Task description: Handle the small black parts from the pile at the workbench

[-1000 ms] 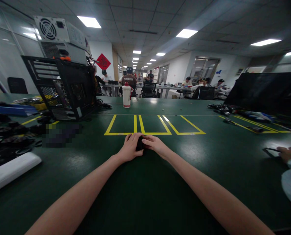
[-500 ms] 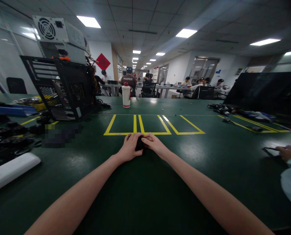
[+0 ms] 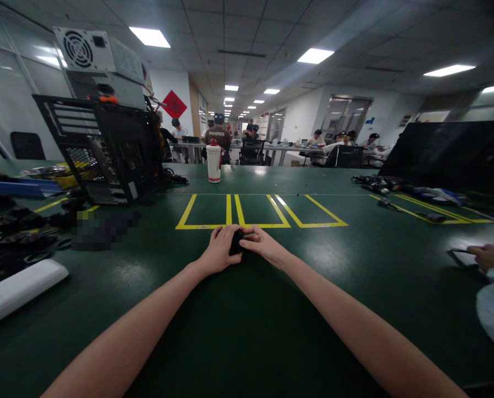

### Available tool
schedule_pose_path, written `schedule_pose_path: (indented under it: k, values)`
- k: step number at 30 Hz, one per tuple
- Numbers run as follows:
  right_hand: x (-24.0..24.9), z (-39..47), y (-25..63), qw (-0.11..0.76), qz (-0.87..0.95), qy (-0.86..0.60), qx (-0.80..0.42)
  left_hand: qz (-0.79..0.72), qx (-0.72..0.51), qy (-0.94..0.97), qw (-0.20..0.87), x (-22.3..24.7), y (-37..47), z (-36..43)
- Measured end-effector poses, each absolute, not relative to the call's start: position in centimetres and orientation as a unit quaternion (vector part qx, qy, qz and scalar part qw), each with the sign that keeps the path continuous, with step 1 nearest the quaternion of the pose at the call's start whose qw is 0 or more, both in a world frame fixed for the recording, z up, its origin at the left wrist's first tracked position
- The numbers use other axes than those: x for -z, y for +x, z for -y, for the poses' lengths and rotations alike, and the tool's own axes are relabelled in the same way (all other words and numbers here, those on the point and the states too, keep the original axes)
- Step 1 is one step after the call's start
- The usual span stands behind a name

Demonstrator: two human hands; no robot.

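Note:
Just in front of the yellow-taped outlines (image 3: 263, 225), a small black object (image 3: 235, 243) is held low over the green table (image 3: 247, 320). My left hand (image 3: 221, 249) is closed around its left side, fingers over the far edge and thumb along the near edge. At its right side my right hand (image 3: 260, 244) pinches with thumb and fingertips, touching the object's edge. Much of the black object is covered by my fingers, and its kind is not clear.
A black computer case (image 3: 105, 149) with a power supply (image 3: 101, 55) on top stands at left. Dark cables (image 3: 14, 232) and a white bar (image 3: 22, 290) lie nearer. Behind the tape is a white cup (image 3: 214, 165). A co-worker's hand (image 3: 489, 258) is at right, before a dark monitor (image 3: 446, 155).
My right thumb has shifted slightly down along the black object's right edge. The left hand keeps its grip. At right, the co-worker's hand has moved a little.

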State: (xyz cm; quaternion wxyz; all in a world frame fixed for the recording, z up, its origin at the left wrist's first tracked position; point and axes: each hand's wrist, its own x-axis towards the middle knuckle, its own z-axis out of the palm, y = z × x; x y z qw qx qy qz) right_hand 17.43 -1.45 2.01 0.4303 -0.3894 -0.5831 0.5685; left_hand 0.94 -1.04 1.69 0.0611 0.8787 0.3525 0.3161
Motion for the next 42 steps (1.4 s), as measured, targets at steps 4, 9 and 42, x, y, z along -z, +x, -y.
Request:
schedule_pose_path:
  k: [4, 9, 42]
  values:
    - [-2.1, 1.4, 17.1, 0.447, 0.573, -0.392, -0.564, -0.348, -0.310, 0.882, 0.066, -2.0, 0.8, 1.3]
    - [-2.5, 1.2, 17.0, 0.431, 0.548, -0.432, -0.572, -0.345, -0.310, 0.884, 0.061, -1.9, 0.7, 1.2]
    - [-2.0, 1.4, 16.9, 0.462, 0.575, -0.390, -0.552, -0.348, -0.314, 0.881, 0.065, -1.8, 0.9, 1.1]
